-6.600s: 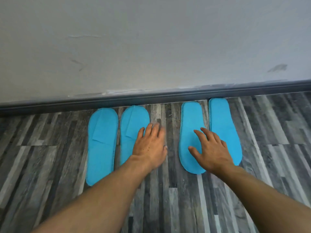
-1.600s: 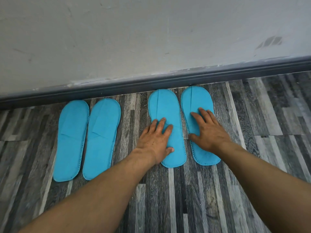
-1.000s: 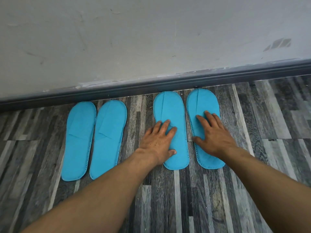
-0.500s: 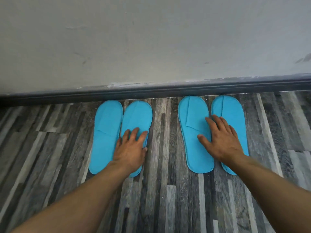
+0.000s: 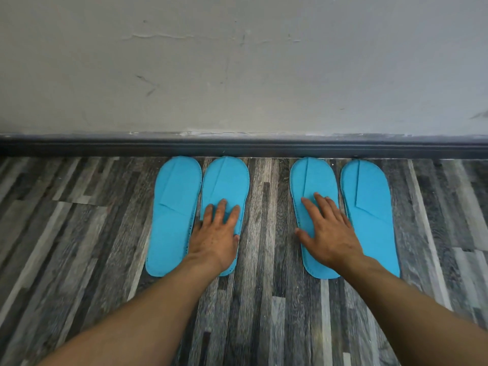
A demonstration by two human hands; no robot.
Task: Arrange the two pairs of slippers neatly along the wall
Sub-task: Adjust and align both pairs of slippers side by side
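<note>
Two pairs of flat turquoise slippers lie side by side on the floor, toes against the skirting board. The left pair is made of an outer slipper [image 5: 173, 215] and an inner slipper [image 5: 227, 183]. My left hand [image 5: 216, 236] rests flat on the inner one, fingers spread, and hides its heel half. The right pair is made of an inner slipper [image 5: 311, 180] and an outer slipper [image 5: 369, 215]. My right hand [image 5: 327, 231] lies flat on that inner slipper with fingers apart. Neither hand grips anything.
A dark grey skirting board [image 5: 237, 147] runs along the foot of a scuffed pale wall [image 5: 237, 70]. The floor [image 5: 79, 233] is grey wood-pattern laminate. A gap of bare floor separates the two pairs.
Since half a second ago my left hand stays on the left pair's inner slipper and my right hand on the right pair's inner one. The view has shifted slightly; the slippers look squarer to the wall.
</note>
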